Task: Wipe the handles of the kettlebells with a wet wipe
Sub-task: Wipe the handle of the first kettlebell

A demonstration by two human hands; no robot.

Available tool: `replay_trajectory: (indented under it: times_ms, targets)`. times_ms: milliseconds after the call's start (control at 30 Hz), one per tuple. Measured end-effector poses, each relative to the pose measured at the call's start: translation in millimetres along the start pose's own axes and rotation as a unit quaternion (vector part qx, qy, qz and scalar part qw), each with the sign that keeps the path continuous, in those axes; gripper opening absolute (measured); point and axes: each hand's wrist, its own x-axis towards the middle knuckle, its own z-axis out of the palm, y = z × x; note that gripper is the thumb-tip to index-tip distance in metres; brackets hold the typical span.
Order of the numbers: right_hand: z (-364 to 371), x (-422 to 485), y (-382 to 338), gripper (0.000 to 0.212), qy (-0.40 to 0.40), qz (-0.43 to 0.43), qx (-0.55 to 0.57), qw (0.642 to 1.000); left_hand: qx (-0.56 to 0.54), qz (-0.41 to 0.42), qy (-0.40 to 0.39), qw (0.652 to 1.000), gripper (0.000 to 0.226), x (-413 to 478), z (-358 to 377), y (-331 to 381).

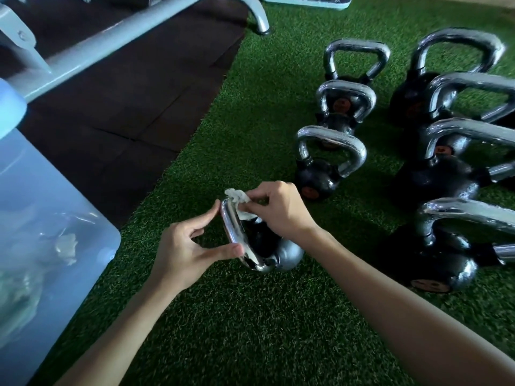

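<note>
A small black kettlebell [289, 254] stands on the green turf with its chrome handle [232, 229] turned toward me. My left hand [186, 249] pinches that handle between forefinger and thumb, at its top and bottom bends. My right hand [278, 210] pinches a crumpled white wet wipe [237, 196] against the upper bend of the same handle. Several more black kettlebells with chrome handles stand in two rows at the right, the nearest being one [320, 174] just beyond my right hand.
A translucent blue plastic bin [55, 218] with crumpled wipes inside fills the left edge. Behind it runs a grey metal bench frame [133, 32] over dark rubber mats [133, 101]. Green turf [250, 330] spreads in front of me.
</note>
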Motion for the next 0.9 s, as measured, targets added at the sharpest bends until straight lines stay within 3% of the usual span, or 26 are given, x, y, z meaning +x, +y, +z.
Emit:
replay_trajectory:
  times_ms: [200,333,433,533,767,900]
  targets:
    - [-1.4,-0.5,5.4,0.017,0.0,0.015,0.006,1.0,0.029,0.003,-0.063,0.998,0.126,6.4,-11.3,-9.3]
    - [-5.7,5.6,-4.5,0.045,-0.019,-0.028,0.018,0.999,0.031,0.015,-0.076,0.997,0.128,12.4,-15.4,-11.5]
    - [-10.0,10.2,0.2,0.031,-0.029,-0.035,0.006,0.999,0.05,0.018,-0.061,0.997,0.128,12.7,-15.4,-11.1]
    - [-6.7,10.2,-0.8,0.019,0.001,0.018,0.049,0.999,0.053,0.025,-0.055,0.997,0.127,12.2,-12.5,-9.7]
    - [-10.3,-10.8,-21.5,0.015,-0.075,0.076,0.166,0.98,0.056,0.023,-0.044,0.997,0.127,9.4,-16.4,-8.9]
    - [-11.0,-4.1,-31.7,0.012,-0.052,0.094,0.175,0.979,0.054,0.042,-0.039,0.997,0.119,8.9,-14.0,-6.5]
